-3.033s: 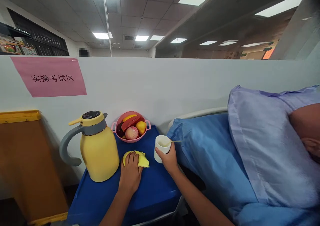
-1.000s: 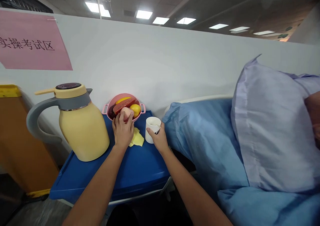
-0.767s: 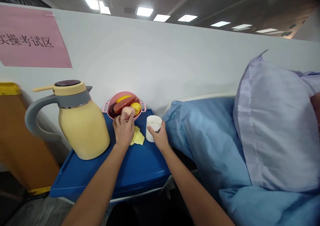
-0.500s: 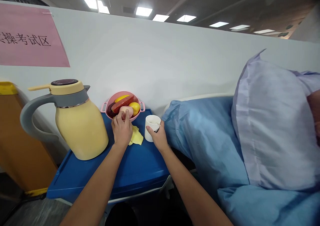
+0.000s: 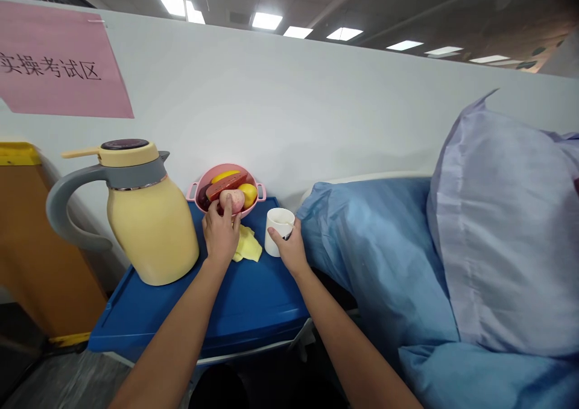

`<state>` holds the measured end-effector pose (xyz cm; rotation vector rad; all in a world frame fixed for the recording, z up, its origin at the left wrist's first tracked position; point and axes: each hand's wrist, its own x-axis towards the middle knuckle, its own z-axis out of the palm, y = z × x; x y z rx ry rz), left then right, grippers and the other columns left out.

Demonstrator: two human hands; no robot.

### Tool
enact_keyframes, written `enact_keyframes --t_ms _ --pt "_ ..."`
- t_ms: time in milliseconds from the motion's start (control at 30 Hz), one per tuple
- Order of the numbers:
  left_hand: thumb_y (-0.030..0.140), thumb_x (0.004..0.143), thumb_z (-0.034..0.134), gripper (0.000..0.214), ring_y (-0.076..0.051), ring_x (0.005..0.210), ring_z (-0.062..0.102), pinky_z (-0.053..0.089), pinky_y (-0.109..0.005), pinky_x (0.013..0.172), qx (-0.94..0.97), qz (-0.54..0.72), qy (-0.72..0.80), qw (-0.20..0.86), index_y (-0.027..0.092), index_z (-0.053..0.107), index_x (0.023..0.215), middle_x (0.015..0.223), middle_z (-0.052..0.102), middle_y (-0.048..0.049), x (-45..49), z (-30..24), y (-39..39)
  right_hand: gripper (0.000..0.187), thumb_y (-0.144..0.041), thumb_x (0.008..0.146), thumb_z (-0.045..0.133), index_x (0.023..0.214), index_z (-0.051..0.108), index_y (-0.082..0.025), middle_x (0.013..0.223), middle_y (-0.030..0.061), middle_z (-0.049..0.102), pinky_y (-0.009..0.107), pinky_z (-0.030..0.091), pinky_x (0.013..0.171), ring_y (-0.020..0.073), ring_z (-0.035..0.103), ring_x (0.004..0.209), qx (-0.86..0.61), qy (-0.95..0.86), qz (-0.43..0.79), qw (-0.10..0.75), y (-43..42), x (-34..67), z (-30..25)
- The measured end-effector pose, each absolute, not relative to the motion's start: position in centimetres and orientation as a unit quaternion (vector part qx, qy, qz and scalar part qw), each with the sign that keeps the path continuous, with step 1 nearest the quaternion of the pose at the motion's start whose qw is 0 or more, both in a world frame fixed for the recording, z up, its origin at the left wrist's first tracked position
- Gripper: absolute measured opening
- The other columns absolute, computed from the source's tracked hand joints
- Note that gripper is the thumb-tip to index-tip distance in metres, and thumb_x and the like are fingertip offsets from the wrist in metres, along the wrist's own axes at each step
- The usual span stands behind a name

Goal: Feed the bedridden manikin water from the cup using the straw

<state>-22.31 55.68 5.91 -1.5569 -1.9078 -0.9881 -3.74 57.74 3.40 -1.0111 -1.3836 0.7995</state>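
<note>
My R hand (image 5: 293, 247) grasps wht cup (image 5: 275, 226) nr yel cloth (image 5: 248, 247) as my L hand (image 5: 221, 235) touches pink fruit (image 5: 234, 199) in bowl (image 5: 208, 177); grip unclear on my feed.

Decent light tbh: ceiling panels (image 5: 266, 21) up top are blown out, bottom middle's super dark, edges look stretched, floor (image 5: 85, 377) lower left's smeary.

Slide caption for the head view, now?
Left hand at the pink fruit bowl, right hand around a white cup, yellow jug nearby.
</note>
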Motion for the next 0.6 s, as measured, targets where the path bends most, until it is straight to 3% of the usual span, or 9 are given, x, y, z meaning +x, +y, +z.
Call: enact_keyframes --t_ms 233,367,467,533,600 --pt "0.037 0.099 0.045 0.050 -0.033 0.117 0.054 0.047 -0.050 0.100 -0.584 -0.376 -0.682 0.227 0.023 0.049 0.147 0.125 0.052 -0.0182 -22.5 5.4 55.5 0.067 -0.049 0.074 0.078 0.128 0.051 -0.021 0.125 0.0121 0.067 0.047 0.050 0.099 0.0310 0.064 0.113 -0.436 -0.594 0.338 0.585 57.7 -3.7 3.5" --pt "0.038 0.100 0.046 0.049 -0.030 0.126 0.051 0.047 -0.046 0.105 -0.569 -0.484 -0.633 0.203 0.021 0.050 0.145 0.131 0.049 -0.0164 -22.7 5.6 55.3 0.067 -0.049 0.074 0.078 0.128 0.050 -0.021 0.126 0.0123 0.066 0.046 0.049 0.100 0.0306 0.063 0.114 -0.432 -0.594 0.335 0.590 57.8 -3.8 3.4" --pt "0.028 0.101 0.039 0.046 -0.025 0.139 0.043 0.040 -0.042 0.116 -0.525 -0.583 -0.602 0.149 0.020 0.046 0.146 0.144 0.044 -0.0155 -23.0 6.9 55.5 0.065 -0.049 0.074 0.078 0.127 0.051 -0.021 0.124 0.0127 0.067 0.047 0.049 0.101 0.0310 0.063 0.114 -0.430 -0.593 0.335 0.592 57.9 -3.8 3.3" --pt "0.018 0.097 0.038 0.049 -0.024 0.145 0.038 0.035 -0.041 0.121 -0.492 -0.593 -0.630 0.091 0.018 0.044 0.146 0.151 0.042 -0.0151 -23.5 8.1 56.2 0.065 -0.048 0.075 0.077 0.126 0.050 -0.020 0.123 0.0129 0.068 0.048 0.049 0.101 0.0310 0.064 0.113 -0.428 -0.593 0.337 0.592 57.9 -3.8 3.3" --pt "0.011 0.092 0.039 0.051 -0.026 0.141 0.044 0.038 -0.043 0.118 -0.473 -0.576 -0.666 0.043 0.016 0.047 0.142 0.149 0.049 -0.0161 -24.3 9.4 57.2 0.065 -0.048 0.075 0.077 0.127 0.050 -0.020 0.123 0.0132 0.067 0.048 0.048 0.101 0.0311 0.064 0.113 -0.426 -0.595 0.339 0.592 57.8 -3.8 3.4"
